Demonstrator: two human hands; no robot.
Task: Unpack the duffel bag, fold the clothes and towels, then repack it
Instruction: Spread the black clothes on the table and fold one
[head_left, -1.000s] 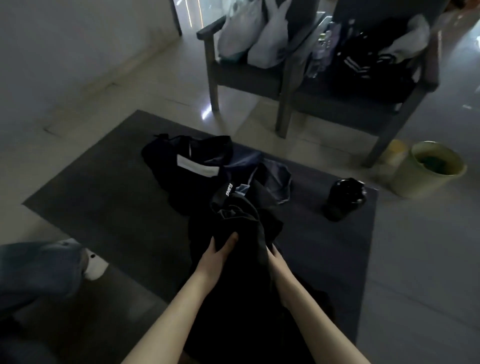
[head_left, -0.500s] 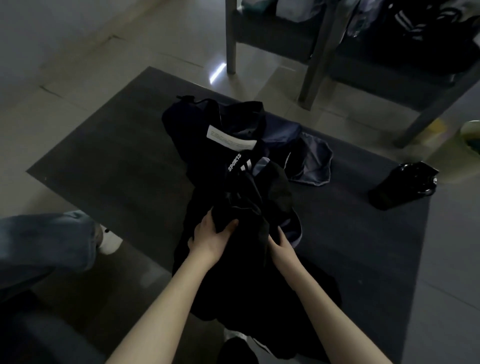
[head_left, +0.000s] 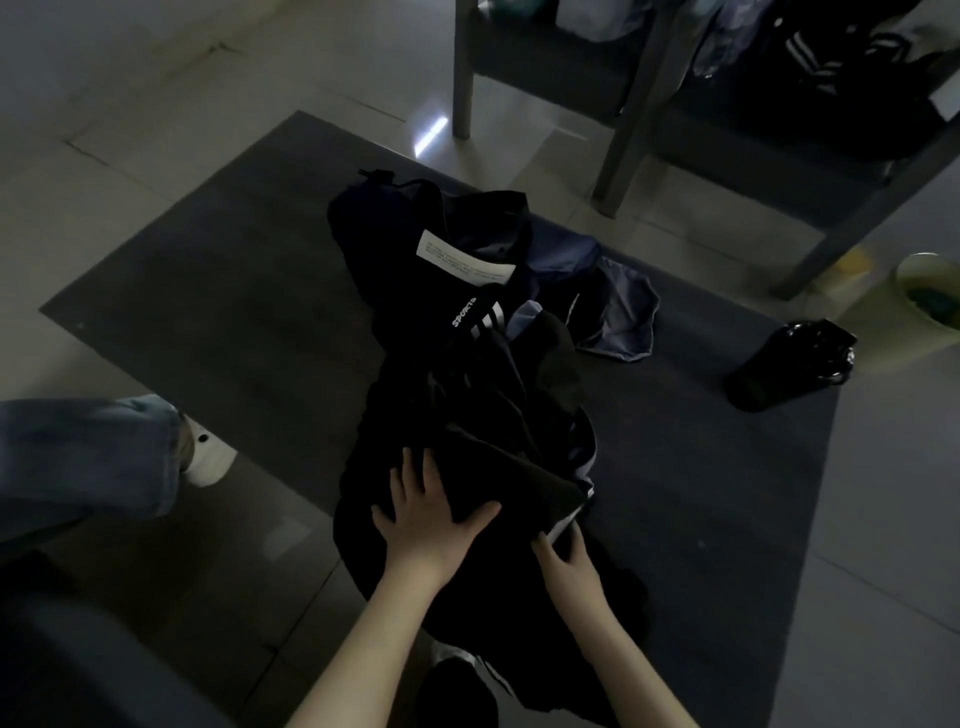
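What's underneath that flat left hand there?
The left hand presses flat on a dark garment. The garment lies on more dark clothes, spread over a grey mat. Whatever the pile hides further down cannot be seen.

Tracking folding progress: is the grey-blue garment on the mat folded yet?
Not folded: the grey-blue garment lies loosely crumpled on the dark grey mat, edges uneven and wrinkled.

seemingly black, white-striped duffel bag

A black garment hides fingertips of the right hand; label print illegible.
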